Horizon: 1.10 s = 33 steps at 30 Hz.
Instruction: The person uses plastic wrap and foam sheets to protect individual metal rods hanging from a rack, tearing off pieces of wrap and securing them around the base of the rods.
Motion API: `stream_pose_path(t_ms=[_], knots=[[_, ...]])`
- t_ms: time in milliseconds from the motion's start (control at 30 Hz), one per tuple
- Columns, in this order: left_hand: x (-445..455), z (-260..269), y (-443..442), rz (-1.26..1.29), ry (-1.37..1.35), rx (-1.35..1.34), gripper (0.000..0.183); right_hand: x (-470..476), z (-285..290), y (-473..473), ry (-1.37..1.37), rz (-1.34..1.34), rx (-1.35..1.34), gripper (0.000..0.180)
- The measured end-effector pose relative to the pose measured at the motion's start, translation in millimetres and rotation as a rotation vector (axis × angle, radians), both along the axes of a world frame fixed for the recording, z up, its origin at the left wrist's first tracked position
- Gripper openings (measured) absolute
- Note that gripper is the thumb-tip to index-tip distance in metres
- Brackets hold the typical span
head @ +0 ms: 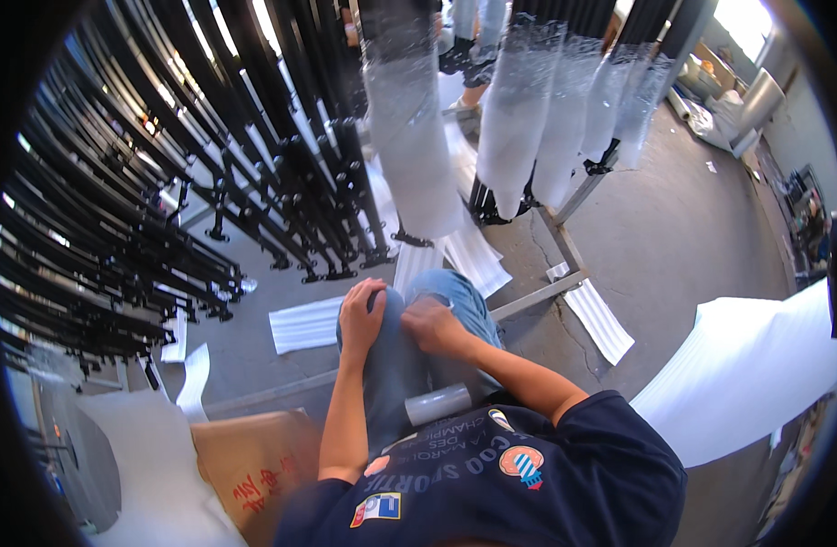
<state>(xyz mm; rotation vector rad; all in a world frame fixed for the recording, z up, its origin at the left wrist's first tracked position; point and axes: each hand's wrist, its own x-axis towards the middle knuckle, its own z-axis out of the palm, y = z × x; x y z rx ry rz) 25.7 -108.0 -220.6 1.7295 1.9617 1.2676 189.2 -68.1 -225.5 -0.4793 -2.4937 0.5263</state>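
My left hand (362,316) rests on one knee of my jeans, fingers together and nothing seen in it. My right hand (432,327) lies on the other knee with its fingers curled; whether it holds anything is hidden. A roll of clear plastic film (438,404) lies in my lap near my shirt. Before my knees hangs a bundle wrapped in white foam and clear film (418,150), with a black metal end (412,239) showing below. Many bare black metal bars (309,178) hang to its left.
More wrapped bundles (517,123) hang beyond, above a metal frame (538,292). Foam strips (599,325) lie on the concrete floor. A cardboard box (254,472) with writing stands at lower left, and a large white foam sheet (739,376) at right. Another person's leg (474,94) shows behind.
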Motion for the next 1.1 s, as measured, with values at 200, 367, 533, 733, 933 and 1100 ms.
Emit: stream_pose_path(t_ms=[200,367,533,733,933,1100], knots=[[-7,3,4,-0.013,-0.017,-0.03,0.012,-6,-2,5,-0.023,0.019,0.003,0.009],[-5,4,5,-0.011,-0.023,-0.026,0.012,-4,-2,5,-0.041,0.021,0.024,0.01],[-4,-3,3,-0.007,0.005,0.015,0.012,-1,-3,1,-0.019,0.029,0.021,0.01],[2,-4,1,0.03,0.014,0.023,0.01,3,-2,1,-0.007,0.044,0.012,0.011],[3,-6,9,0.029,-0.013,0.053,0.011,4,-3,4,-0.033,0.026,-0.019,0.01],[1,-2,10,0.038,-0.054,0.019,0.012,0,0,7,-0.036,0.034,-0.062,0.011]])
